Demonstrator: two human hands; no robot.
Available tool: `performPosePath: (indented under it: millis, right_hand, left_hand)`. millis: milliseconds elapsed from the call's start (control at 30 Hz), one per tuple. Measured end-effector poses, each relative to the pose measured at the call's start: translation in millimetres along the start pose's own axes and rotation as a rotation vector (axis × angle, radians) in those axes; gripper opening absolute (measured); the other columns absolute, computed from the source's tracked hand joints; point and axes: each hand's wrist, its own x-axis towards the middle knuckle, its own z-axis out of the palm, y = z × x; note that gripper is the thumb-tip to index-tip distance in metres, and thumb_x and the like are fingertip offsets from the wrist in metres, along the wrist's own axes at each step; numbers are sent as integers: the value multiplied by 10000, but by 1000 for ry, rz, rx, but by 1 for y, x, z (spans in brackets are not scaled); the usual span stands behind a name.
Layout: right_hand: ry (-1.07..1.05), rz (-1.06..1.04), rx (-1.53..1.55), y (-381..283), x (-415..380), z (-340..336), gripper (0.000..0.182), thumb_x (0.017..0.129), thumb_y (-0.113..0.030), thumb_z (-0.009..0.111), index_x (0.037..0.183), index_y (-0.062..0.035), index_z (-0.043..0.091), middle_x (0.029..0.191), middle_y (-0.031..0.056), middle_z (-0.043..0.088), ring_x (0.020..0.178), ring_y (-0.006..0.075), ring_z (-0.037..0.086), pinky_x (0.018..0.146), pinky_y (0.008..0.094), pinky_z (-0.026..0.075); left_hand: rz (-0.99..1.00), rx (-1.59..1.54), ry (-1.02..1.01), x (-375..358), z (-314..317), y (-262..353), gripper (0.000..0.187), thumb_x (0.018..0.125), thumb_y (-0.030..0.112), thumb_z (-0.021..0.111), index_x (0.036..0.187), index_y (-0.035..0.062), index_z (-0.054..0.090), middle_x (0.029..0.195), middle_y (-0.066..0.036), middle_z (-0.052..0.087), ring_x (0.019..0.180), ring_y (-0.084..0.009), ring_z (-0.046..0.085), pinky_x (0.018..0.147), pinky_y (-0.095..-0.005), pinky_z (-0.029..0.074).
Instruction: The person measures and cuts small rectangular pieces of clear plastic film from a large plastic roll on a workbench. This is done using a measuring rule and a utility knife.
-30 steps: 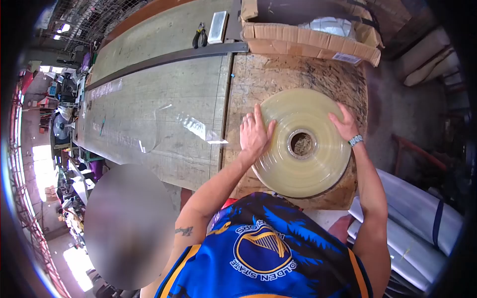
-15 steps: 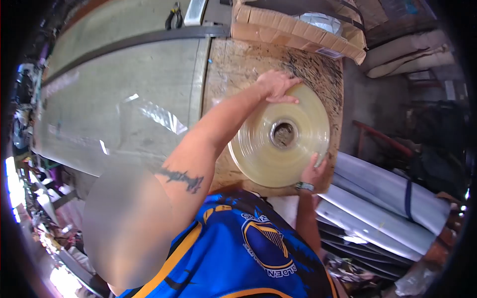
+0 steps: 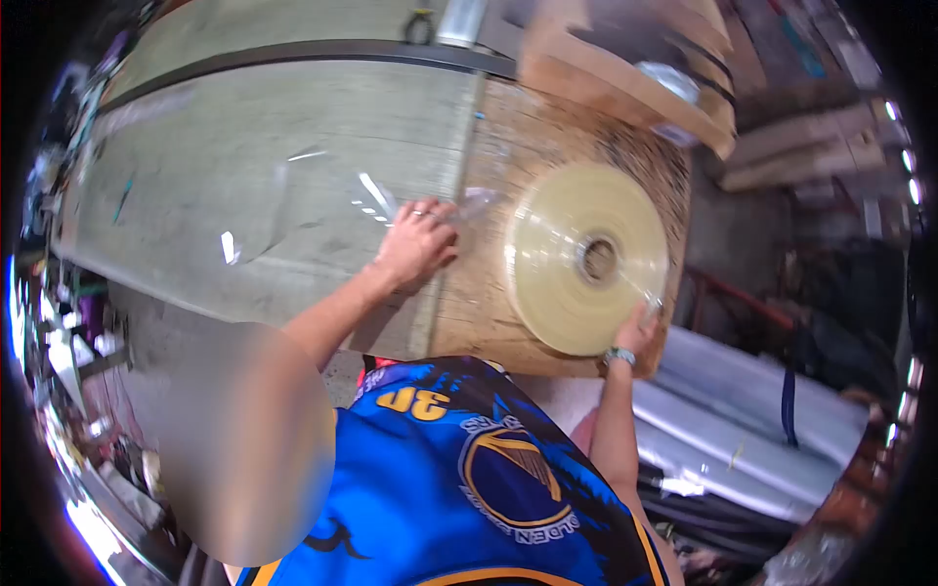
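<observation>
By the tabletop's (image 3: 479, 337) right edge, the right hand (image 3: 636, 332) touches a roll (image 3: 555, 259), seemingly steadying it; the left hand (image 3: 420, 242) lies curled beside film (image 3: 377, 194), both grips unclear.

Open brown cardboard box (image 3: 596, 95), blurred, standing at the far end of a scuffed brown wooden worktop (image 3: 479, 313); within the box, a whitish, shiny bundle (image 3: 668, 86). Left of the box: a long, dark, straight-edged bar (image 3: 322, 52), its right end just beside the box; beyond the bar, black-and-yellow pliers (image 3: 419, 27) and a pale, silvery rectangular block (image 3: 459, 21), the latter nearer the box. Right of the box: long beige rolls (image 3: 806, 146). Below and to the right of the box: a thin red bar (image 3: 743, 301), then large silver-grey rolls (image 3: 723, 400) crossed by a dark blue strap (image 3: 788, 410).
</observation>
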Motion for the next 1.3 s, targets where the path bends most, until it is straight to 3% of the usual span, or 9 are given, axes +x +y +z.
performPosePath:
  millis: [300, 433, 533, 633, 767, 967, 1067, 1200, 1300]
  right_hand:
    - [-79, 142, -243, -7, 4, -10, 808, 933, -670, 542, 1358, 16, 585, 1295, 253, 641, 1185, 380, 608, 1003, 432, 468]
    - [-71, 159, -202, -31, -13, -7, 801, 963, -630, 523, 1279, 101, 614, 1249, 265, 666, 1161, 362, 627, 1009, 414, 466]
    - [-45, 217, -279, 61, 25, 6, 847, 923, -682, 534, 1301, 71, 610, 1315, 276, 623, 1210, 390, 595, 1026, 444, 449]
    - [-92, 370, -329, -19, -20, -10, 856, 919, -693, 536, 1329, 56, 599, 1290, 249, 651, 1202, 382, 609, 1030, 444, 451]
    - [38, 282, -335, 19, -21, 4, 945, 932, -677, 529, 1451, 107, 434, 1469, 325, 469, 1366, 425, 467, 1152, 439, 352]
    - [77, 243, -83, 2, -40, 9, 877, 929, -636, 560, 1403, 97, 478, 1364, 339, 549, 1283, 447, 529, 1081, 469, 413]
    - [86, 233, -114, -9, -45, 6, 791, 923, -617, 575, 1344, 52, 546, 1287, 322, 596, 1217, 449, 563, 1034, 488, 436]
    - [66, 186, -118, -8, -47, 0, 698, 920, -579, 593, 1276, 21, 588, 1223, 305, 620, 1169, 448, 575, 1001, 504, 444]
    - [-73, 188, -41, -12, -39, -13, 690, 903, -551, 623, 1287, 20, 569, 1239, 300, 609, 1189, 451, 552, 1015, 520, 428]
  left_hand:
    - [-324, -231, -10, -76, -68, -122, 299, 901, 136, 640, 1198, 118, 602, 1124, -161, 645, 921, -394, 675, 810, -508, 545]
    - [-323, -53, -375, -66, -109, -186, 291, 904, 216, 651, 1179, 125, 620, 1110, -163, 674, 951, -396, 673, 829, -497, 537]
    - [-422, -98, -149, -57, -119, -183, 398, 877, 357, 711, 1190, 125, 629, 1158, -161, 660, 1062, -387, 640, 894, -490, 510]
    - [-151, -124, -7, -49, -127, -115, 598, 828, 517, 742, 1261, 124, 615, 1306, -167, 600, 1262, -382, 536, 1022, -499, 445]
    - [139, -117, -218, -81, -82, -57, 741, 794, 538, 743, 1385, 140, 541, 1486, -160, 460, 1423, -363, 382, 1179, -507, 298]
    - [7, -20, -115, -95, -72, -125, 137, 851, 202, 681, 963, 124, 665, 1144, -72, 637, 1138, -292, 575, 942, -427, 447]
    - [-66, 106, -120, -92, -104, -170, 95, 859, 182, 662, 942, 147, 694, 1033, -65, 657, 1068, -276, 606, 936, -406, 456]
    - [-329, 208, -464, -100, -137, -210, 225, 782, 293, 755, 959, 155, 736, 1094, -66, 699, 1084, -307, 621, 921, -448, 471]
    - [-412, 53, -561, -96, -164, -203, 731, 595, 514, 892, 1171, 110, 695, 1303, -147, 641, 1217, -354, 587, 1047, -470, 443]
